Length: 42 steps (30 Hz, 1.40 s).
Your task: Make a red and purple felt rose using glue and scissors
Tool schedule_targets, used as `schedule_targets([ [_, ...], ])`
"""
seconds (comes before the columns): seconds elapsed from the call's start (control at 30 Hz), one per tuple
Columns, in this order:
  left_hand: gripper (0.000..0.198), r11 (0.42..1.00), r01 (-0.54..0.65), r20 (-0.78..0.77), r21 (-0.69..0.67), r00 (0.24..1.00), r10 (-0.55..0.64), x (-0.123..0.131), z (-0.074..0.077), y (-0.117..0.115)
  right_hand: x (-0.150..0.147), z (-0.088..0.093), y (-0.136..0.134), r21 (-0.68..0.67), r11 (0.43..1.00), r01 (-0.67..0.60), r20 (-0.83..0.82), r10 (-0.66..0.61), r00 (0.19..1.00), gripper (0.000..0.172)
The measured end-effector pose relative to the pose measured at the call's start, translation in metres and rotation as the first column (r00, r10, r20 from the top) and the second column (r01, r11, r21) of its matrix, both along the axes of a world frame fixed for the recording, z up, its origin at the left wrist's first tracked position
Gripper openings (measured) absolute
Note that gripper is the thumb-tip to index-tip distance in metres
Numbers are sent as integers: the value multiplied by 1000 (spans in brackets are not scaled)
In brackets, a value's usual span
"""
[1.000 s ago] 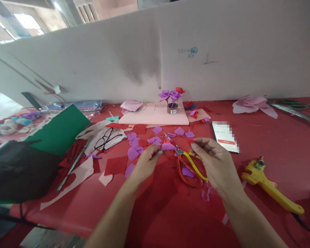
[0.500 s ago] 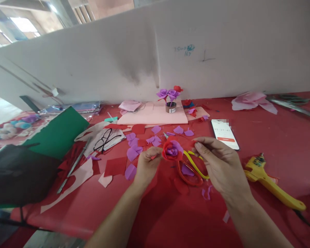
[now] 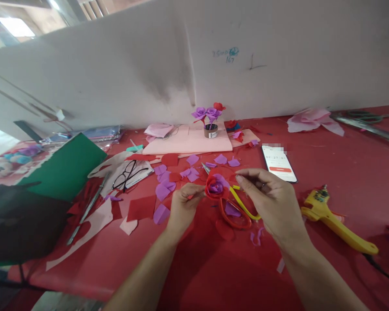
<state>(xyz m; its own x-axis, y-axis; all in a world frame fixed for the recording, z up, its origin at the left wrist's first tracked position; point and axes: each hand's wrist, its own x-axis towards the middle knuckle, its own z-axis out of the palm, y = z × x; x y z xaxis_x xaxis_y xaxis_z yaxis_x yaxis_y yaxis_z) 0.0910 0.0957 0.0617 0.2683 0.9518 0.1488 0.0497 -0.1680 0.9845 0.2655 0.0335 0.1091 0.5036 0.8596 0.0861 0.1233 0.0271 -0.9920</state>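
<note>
My left hand [image 3: 185, 208] pinches a paper rose [image 3: 215, 186] from its left side. The rose has a purple centre with red petals around it. In the fingertips of my right hand [image 3: 277, 205] is a red petal [image 3: 227, 173], held against or just beside the rose's upper right edge; whether they touch is unclear. Beneath my hands lie scissors [image 3: 241, 226] with red and yellow handles, their blades partly covered by the rose. Purple petals [image 3: 165, 190] are scattered to the left, by a red square sheet [image 3: 141, 208]. A yellow glue gun [image 3: 339, 226] rests right of my right hand.
A small pot of paper flowers [image 3: 210, 130] stands on a pink pad [image 3: 181, 144] at the back. The phone [image 3: 278, 163] lies behind my right hand. Glasses [image 3: 128, 175], a metal rod [image 3: 87, 211] and a green board [image 3: 66, 166] are at left. A white partition [image 3: 116, 77] rises behind.
My right hand has brought the red petal left to the rose, and more of the petal shows. My left hand keeps its grip on the rose. The view has shifted slightly.
</note>
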Motion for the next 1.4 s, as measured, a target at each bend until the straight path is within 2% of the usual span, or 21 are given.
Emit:
schedule_targets([
  [0.1,7,1000,-22,-3,-21,1000,22,0,0,-1,0,-1,-2,11,1000,-18,-77,18,997,16],
  [0.2,8,998,-45,-11,-31,999,45,0,1,-1,0,-4,-2,-16,995,-101,-171,96,980,18],
  [0.37,8,999,-23,-9,39,1000,23,0,1,0,-1,-11,3,-51,981,-186,-177,174,969,15],
  [0.67,10,1000,5,7,7,1000,-5,0,1,-2,-6,-10,3,-56,987,-150,-183,137,973,15],
  [0.9,14,999,19,57,39,998,-21,2,-3,0,-7,-7,4,-34,987,-154,-192,145,971,13],
  [1.1,15,986,-9,56,168,998,0,3,1,0,-8,-6,1,-42,983,-181,-209,168,963,13],
  [1.23,9,954,-43,41,297,999,32,1,-2,3,-8,-6,0,-35,981,-192,-206,181,962,14],
  [1.4,10,935,-36,-26,352,998,48,-2,-7,5,-9,-4,0,-22,979,-201,-204,193,960,14],
])
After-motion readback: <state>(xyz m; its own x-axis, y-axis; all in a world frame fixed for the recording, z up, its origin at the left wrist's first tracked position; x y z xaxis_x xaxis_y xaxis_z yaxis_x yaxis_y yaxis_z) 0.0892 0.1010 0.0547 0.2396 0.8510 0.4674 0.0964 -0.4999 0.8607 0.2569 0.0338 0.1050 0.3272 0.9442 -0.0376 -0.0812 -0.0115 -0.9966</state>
